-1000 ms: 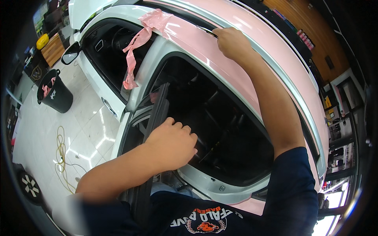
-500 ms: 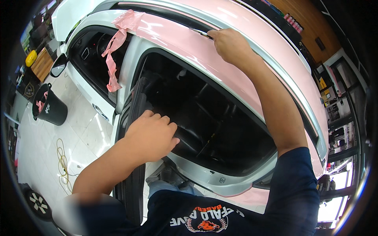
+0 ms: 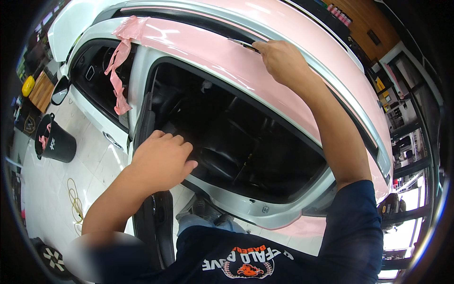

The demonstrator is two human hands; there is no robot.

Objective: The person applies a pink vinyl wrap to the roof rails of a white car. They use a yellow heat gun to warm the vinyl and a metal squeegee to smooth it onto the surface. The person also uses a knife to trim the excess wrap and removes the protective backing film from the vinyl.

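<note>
Upper centre of the frame: right hand (image 3: 283,60) pinches a small flat tool (image 3: 244,43) (blade or tucking tool, can't tell which) with its tip at the roof edge of the white car (image 3: 94,137), right where the pink wrap film (image 3: 213,52) meets the dark roof channel (image 3: 198,21). Left hand (image 3: 161,158) sits centre-left, fingers loosely curled, resting on the edge of the open rear door (image 3: 149,123); it grips nothing. A loose tail of cut pink film (image 3: 118,71) hangs at upper left over the front door window. Black bin (image 3: 56,142) on the tiled floor at far left.

Step in hand, as I read it: trimming or tucking the film edge along the roof rail. Next move likely needs a steady, shallow tool angle following the channel toward the hanging tail, with light pressure so the paint isn't scored.
</note>
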